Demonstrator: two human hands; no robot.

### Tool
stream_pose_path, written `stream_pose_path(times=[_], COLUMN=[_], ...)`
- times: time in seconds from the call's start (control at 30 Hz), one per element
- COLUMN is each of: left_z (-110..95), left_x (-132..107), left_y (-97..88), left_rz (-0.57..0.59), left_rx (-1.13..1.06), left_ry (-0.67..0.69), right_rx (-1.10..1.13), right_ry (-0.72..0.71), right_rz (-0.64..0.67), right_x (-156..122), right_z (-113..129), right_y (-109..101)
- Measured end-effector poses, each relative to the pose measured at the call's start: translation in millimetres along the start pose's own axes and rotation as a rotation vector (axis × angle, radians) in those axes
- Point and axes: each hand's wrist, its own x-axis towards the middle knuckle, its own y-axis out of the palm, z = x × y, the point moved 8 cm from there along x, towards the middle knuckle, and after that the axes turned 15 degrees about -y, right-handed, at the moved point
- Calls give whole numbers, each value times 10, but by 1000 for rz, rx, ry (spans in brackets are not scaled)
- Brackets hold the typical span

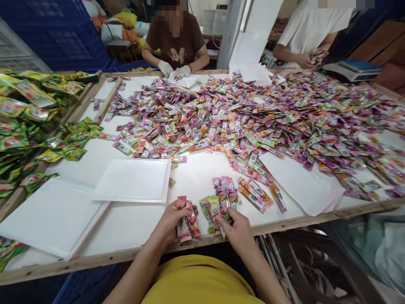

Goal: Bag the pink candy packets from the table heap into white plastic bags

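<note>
Near the table's front edge, my left hand (pixel 173 218) is closed around a small bunch of pink-red stick packets (pixel 186 230), held roughly upright. To its right, my right hand (pixel 236 226) has thumb and fingers pinched on green stick packets (pixel 214 207). Purple stick packets (pixel 225 182) with a round fruit picture lie just behind the green ones, partly covered by them. A few orange and pink stick packets (pixel 253 193) rest on the table to the right of that hand.
A wide heap of mixed stick packets (pixel 205 114) spreads over the wood-rimmed table (pixel 133 219). White padded envelopes (pixel 133 179) lie front left, and a white sheet (pixel 303 183) right. Green-yellow pouches (pixel 28 105) fill the left side. Two co-workers (pixel 177 42) work across the table.
</note>
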Motion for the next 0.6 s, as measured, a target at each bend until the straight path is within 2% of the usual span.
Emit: stream_pose_path(times=[0.1,0.23,0.37,0.47,0.6], left_z=[14,76,89,76,53], left_x=[-8,-12,-61,-142,-218], left_y=[46,252,408,430,398], left_rz=[25,124,190,236,213], left_rx=[-35,-34,8,60,232], left_ry=[-14,-46,-4,38,142], right_rx=[-209,-232,-36,162,225], right_ry=[-46,-51,-4,-83,-186], right_rz=[-63,-55,5,-22,-80], right_x=[13,21,38,66,75], right_z=[18,-18,24,171,321], right_y=[108,167,318,461,545])
